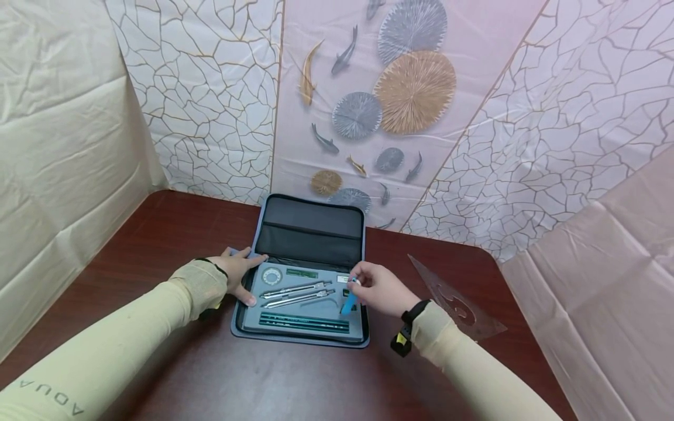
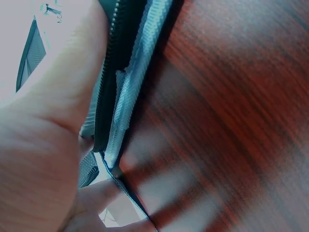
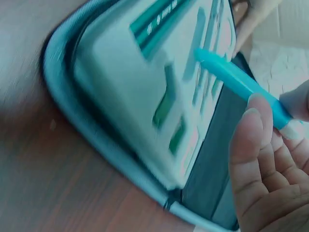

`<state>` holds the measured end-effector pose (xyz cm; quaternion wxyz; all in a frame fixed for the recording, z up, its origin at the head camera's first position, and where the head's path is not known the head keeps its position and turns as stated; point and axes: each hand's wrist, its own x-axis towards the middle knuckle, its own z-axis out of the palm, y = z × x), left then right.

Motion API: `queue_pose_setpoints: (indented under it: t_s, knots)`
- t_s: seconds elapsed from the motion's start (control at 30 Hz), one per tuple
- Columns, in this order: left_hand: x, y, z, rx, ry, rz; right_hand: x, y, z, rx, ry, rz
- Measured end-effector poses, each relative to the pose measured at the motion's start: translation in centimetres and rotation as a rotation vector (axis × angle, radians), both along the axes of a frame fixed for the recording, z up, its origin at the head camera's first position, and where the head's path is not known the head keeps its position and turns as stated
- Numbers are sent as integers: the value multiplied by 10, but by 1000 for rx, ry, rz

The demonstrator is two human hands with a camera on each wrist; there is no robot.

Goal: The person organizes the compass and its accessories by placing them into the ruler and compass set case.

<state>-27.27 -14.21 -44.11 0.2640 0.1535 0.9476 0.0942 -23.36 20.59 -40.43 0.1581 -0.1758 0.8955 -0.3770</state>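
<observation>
An open zip case (image 1: 300, 345) lies on the table, holding a grey foam tray (image 1: 253, 321) of drawing tools. In the tray are two silver compasses (image 1: 297, 297), several green pencils (image 1: 303, 322), a white ring-shaped disc (image 1: 271, 276) and a white block (image 1: 343, 279). My right hand (image 1: 381, 286) pinches a slim blue tool with a white end (image 3: 236, 79) between thumb and fingers, above the tray's right side. Its exact kind is unclear. With fingers spread, my left hand (image 1: 239, 273) rests at the case's left edge, thumb on the tray's side.
A clear triangular set square (image 1: 458, 301) lies to the right on the dark wooden table (image 1: 295, 380). Behind the case's raised lid (image 1: 310, 225) hangs a patterned cloth (image 1: 210, 105). Pale cloth walls (image 1: 68, 146) flank the table.
</observation>
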Motion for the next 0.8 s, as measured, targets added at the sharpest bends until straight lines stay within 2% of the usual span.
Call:
queue_pose_setpoints:
  t_s: [0.27, 0.6, 0.8]
  knots:
    - [2, 0, 2, 9, -5, 2, 7, -24, -11, 19, 62, 139]
    - [5, 1, 9, 18, -13, 10, 12, -38, -29, 107, 311, 294]
    - [6, 1, 8, 21, -11, 14, 13, -39, -32, 144, 383, 329]
